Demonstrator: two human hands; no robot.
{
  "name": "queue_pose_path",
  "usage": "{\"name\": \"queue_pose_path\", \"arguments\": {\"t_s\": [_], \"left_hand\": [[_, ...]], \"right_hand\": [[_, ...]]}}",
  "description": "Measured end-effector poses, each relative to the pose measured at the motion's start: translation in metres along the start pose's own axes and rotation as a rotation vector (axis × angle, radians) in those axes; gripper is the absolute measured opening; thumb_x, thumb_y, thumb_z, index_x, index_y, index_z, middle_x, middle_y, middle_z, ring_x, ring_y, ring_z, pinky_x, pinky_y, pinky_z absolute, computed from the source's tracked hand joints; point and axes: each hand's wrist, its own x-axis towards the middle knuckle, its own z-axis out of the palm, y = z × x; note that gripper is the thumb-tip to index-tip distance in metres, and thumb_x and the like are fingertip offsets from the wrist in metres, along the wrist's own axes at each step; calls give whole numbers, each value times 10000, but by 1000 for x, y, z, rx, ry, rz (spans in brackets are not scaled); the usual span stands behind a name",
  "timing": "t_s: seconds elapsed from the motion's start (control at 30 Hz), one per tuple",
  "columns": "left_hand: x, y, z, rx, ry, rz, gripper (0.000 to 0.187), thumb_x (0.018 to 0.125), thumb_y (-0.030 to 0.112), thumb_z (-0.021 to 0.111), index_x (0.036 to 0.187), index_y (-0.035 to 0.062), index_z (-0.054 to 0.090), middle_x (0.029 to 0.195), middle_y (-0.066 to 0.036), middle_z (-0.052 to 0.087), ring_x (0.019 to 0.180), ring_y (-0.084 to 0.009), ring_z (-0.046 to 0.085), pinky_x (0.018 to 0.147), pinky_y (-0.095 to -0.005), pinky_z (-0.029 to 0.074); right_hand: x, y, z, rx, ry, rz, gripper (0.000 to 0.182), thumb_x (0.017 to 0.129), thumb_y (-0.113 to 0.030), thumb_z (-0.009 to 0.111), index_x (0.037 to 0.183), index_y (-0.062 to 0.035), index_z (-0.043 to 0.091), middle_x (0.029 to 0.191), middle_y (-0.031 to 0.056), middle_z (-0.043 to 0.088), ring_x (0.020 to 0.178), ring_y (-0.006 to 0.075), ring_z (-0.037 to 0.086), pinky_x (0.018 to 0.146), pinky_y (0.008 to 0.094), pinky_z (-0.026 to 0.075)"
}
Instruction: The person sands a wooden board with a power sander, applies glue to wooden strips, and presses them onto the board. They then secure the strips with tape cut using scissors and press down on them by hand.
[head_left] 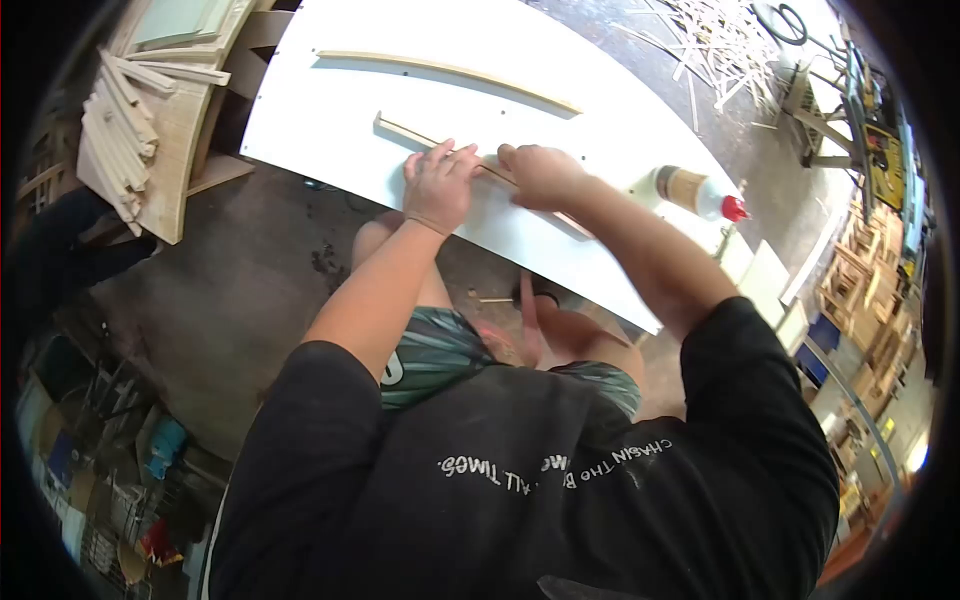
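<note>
A thin wooden strip (402, 130) lies slantwise on the white tabletop (340, 100), its right part running under my hands. My left hand (440, 185) rests over the strip, with its fingers bent across it; the fingertips point to the upper right. Close by on the right, my right hand (543, 177) is closed around something at the strip, too hidden to name. Farther up the tabletop lies a second, longer strip (450, 73), slightly curved. A bottle with a red cap (705, 194) lies on its side to the right of my right hand.
Wooden pieces (118, 140) are stacked on a wooden surface at the left. Scrap strips (715, 45) are heaped on the floor beyond the table. Wooden frames (865, 270) stand at the right. The table's near edge runs just above my legs.
</note>
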Motion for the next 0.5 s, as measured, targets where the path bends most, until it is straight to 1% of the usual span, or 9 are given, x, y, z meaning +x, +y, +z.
{"name": "queue_pose_path", "arguments": {"t_s": [0.03,0.13,0.17,0.2,0.23,0.3,0.37,0.43,0.5], "left_hand": [[8,-2,1,8,-30,30,137,945,202,682,1073,231,721,1108,89,759,1211,-223,623,1042,-527,347],[38,-15,-13,-36,-217,92,75,927,245,714,992,236,750,1133,76,749,1134,-217,626,1011,-498,362],[58,-22,-21,-89,-312,100,64,914,266,734,961,239,767,1153,58,743,1107,-213,625,999,-486,367],[71,-24,-26,-95,-187,134,85,920,296,730,924,252,804,1193,36,718,1165,-203,606,1030,-478,388],[83,-29,-25,-107,-240,144,84,915,298,740,932,252,809,1208,28,712,1169,-208,604,1029,-470,391],[95,-38,-23,-122,-364,158,88,906,303,760,948,253,820,1237,12,700,1178,-219,600,1028,-455,396],[98,-38,-24,-155,-350,155,113,922,295,753,987,233,821,1184,12,720,1161,-231,617,1033,-446,400],[99,-38,-24,-173,-299,155,121,921,285,754,999,221,820,1156,9,729,1146,-233,628,1035,-452,402],[102,-35,-25,-149,-210,149,160,899,286,775,1030,205,816,1143,2,737,1144,-246,636,1037,-467,406]], "right_hand": [[-5,9,19,114,123,55,399,830,-287,823,1138,-51,732,1108,170,750,1037,375,718,903,473,567],[-28,22,14,464,199,195,313,884,-234,767,1130,-41,744,1113,175,751,1032,395,711,922,475,560],[-27,34,23,411,371,185,328,889,-269,775,1123,-40,760,1096,180,758,1019,386,716,922,464,560],[-28,46,24,350,436,143,332,891,-281,774,1122,-42,764,1080,182,761,1014,376,720,919,455,562],[-32,53,19,289,501,97,337,892,-293,774,1120,-45,769,1063,184,764,1009,366,723,915,446,564],[-32,61,7,491,408,309,346,893,-308,771,1122,-48,772,1055,167,769,1009,349,728,916,434,566],[-25,70,-6,401,579,330,290,902,-288,753,1108,-84,782,1006,118,777,970,330,733,915,425,569],[-15,74,-26,389,678,235,309,892,-260,754,1160,-107,758,1101,125,752,1074,330,693,960,430,555],[2,65,-38,251,727,203,321,897,-235,756,1192,-114,729,1169,132,713,1150,347,642,993,445,538]]}}
